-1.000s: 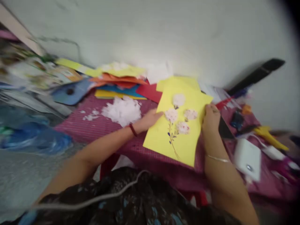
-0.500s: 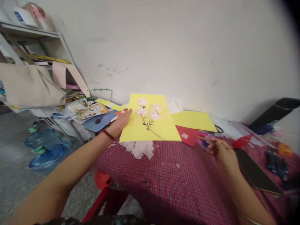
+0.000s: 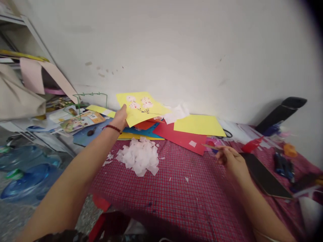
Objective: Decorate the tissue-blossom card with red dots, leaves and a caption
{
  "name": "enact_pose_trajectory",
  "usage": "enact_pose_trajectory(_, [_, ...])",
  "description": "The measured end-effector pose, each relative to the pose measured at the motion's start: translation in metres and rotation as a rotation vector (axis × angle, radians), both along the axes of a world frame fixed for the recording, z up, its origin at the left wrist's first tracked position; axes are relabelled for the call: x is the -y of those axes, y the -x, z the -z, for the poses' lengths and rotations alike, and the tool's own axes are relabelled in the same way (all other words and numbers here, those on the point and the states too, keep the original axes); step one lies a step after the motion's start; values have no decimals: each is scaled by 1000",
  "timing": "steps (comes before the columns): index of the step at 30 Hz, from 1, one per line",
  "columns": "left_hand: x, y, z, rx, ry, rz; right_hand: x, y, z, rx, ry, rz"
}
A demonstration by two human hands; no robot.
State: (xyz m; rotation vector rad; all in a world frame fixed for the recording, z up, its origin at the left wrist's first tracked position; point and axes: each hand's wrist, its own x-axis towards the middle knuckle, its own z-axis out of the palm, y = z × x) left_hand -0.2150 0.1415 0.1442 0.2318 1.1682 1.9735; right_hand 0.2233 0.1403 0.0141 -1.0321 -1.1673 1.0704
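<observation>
My left hand [image 3: 120, 116] grips the near edge of a yellow card [image 3: 140, 107] with pink tissue flowers glued on it. The card lies tilted on a stack of coloured paper sheets [image 3: 143, 129] at the table's far left, by the wall. My right hand [image 3: 230, 159] hovers low over the red checked tablecloth [image 3: 176, 191] on the right, fingers curled around a thin stick [image 3: 210, 147]. A heap of white tissue scraps [image 3: 138, 155] lies in front of the stack.
A red sheet [image 3: 181, 136] and a plain yellow sheet [image 3: 198, 125] lie by the wall. A dark phone [image 3: 264, 176] rests right of my right hand, with small craft items beyond. Left of the table stand a cluttered shelf [image 3: 30, 87] and blue water bottles [image 3: 27, 178] on the floor.
My left hand has carried the flower card left and back onto the paper stack. My right hand let go of the card a second ago and stays over the cloth. The view shifted.
</observation>
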Motion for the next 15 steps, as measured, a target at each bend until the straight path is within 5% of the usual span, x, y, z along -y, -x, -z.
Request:
enact_pose_trajectory(6, [-3,10,-7,-229,48,95,3,4,-2,39,-20,-9])
enact_pose_trajectory(15, [31,-7,-4,-419,228,296,2,6,3,46,-49,-16])
